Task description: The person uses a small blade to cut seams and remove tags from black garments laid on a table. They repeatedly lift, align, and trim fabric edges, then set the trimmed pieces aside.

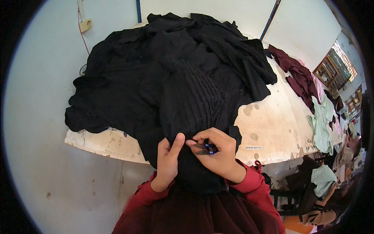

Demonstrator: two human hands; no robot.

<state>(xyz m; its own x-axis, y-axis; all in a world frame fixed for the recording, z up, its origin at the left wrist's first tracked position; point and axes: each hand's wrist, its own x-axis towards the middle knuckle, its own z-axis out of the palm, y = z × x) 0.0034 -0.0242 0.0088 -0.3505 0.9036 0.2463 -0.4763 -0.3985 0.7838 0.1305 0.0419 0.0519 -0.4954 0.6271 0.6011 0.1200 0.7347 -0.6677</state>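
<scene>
A large black garment (pixel 128 78) with rows of fine pleats is heaped over the table, and its near part hangs over the edge toward me. My left hand (pixel 168 158) is closed on the near part of the cloth, thumb pointing up and the other fingers partly hidden. Just beside it, my right hand (pixel 220 152) holds small thread snips (pixel 210 148) with dark blades and blue handles. The blades point left, toward the left hand. Thumb and forefinger of the right hand come together at the cloth; whether they pinch a thread is too small to tell.
The pale, stained wooden table (pixel 272 128) bears dark red cloth (pixel 298 76) and pale green cloth (pixel 322 123) at the right. A white wall with a socket (pixel 85 25) stands at the left. Other people sit at the far right, one sleeve (pixel 323 179) pale green.
</scene>
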